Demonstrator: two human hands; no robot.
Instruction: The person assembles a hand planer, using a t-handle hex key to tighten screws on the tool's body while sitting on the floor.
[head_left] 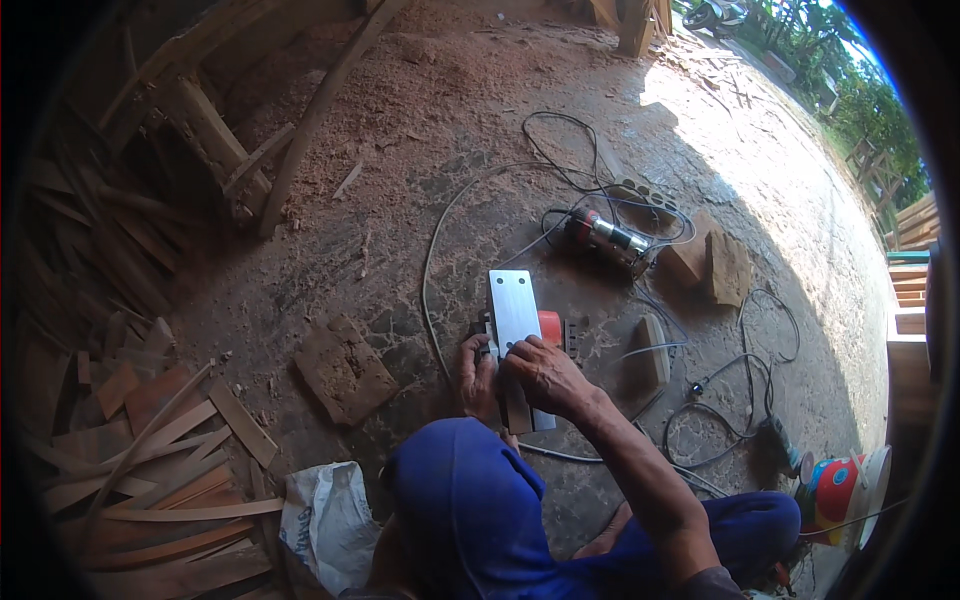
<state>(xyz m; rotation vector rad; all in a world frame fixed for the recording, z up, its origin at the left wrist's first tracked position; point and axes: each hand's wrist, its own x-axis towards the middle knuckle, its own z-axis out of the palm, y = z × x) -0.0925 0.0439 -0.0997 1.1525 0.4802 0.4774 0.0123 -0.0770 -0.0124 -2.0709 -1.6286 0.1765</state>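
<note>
An upturned power tool, apparently an electric planer (pixel 515 305), lies in front of me with its flat silver sole facing up and part of its red body showing at the right. My left hand (pixel 476 378) is closed against the tool's left side, its fingers curled near the middle of the sole. From the right, my right hand (pixel 548 376) reaches over the sole with bent fingers pressed together at its middle. Whatever those fingers may pinch is hidden beneath them.
A red-and-silver power tool (pixel 608 238) lies beyond, among looped cables by a power strip (pixel 648 195). Wooden blocks (pixel 345 370) rest on the dusty floor. Offcuts (pixel 180 500) pile at left beside a white sack (pixel 328 520); a colourful bucket (pixel 840 495) stands right.
</note>
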